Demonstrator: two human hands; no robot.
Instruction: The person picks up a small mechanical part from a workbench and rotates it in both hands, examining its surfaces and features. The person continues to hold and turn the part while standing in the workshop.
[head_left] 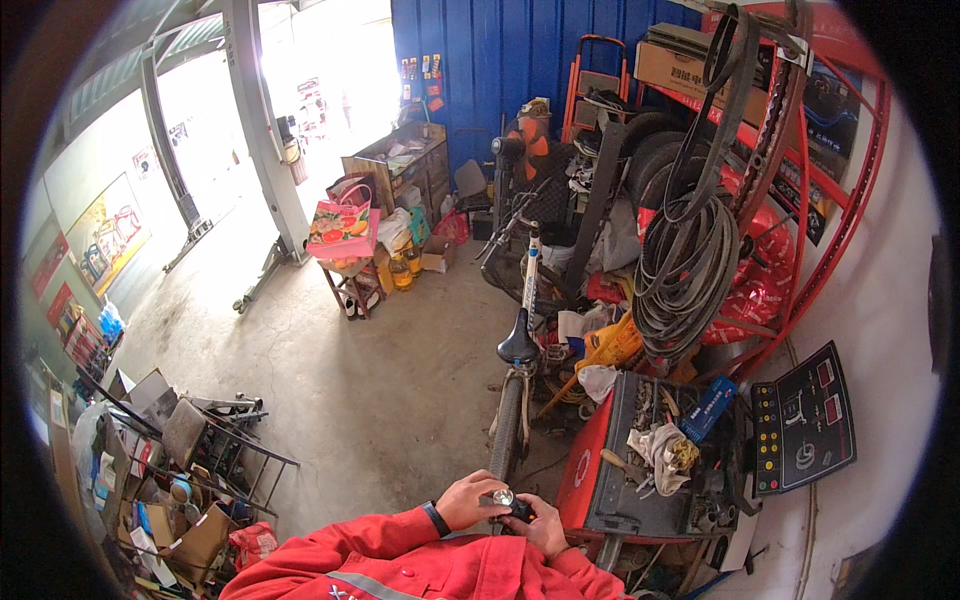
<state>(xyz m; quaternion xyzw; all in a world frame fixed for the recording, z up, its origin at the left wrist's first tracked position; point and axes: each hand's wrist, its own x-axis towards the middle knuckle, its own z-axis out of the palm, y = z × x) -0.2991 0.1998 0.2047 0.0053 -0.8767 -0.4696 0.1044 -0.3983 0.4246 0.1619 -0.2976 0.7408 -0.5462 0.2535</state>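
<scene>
Close to my chest, both hands hold a small black bike lamp with a round, shiny clear face. My left hand has its fingers closed round the lamp's left side, a dark band on the wrist. My right hand grips the black part at its right. Some of the lamp is covered by my fingers. Just beyond my hands stands a bicycle, its rear wheel towards me, its black saddle and handlebar farther off.
At right, a red and black machine carries tools and a rag, beside a control panel. Belts hang from a red rack. Clutter and a metal frame lie at left. A small table stands farther off.
</scene>
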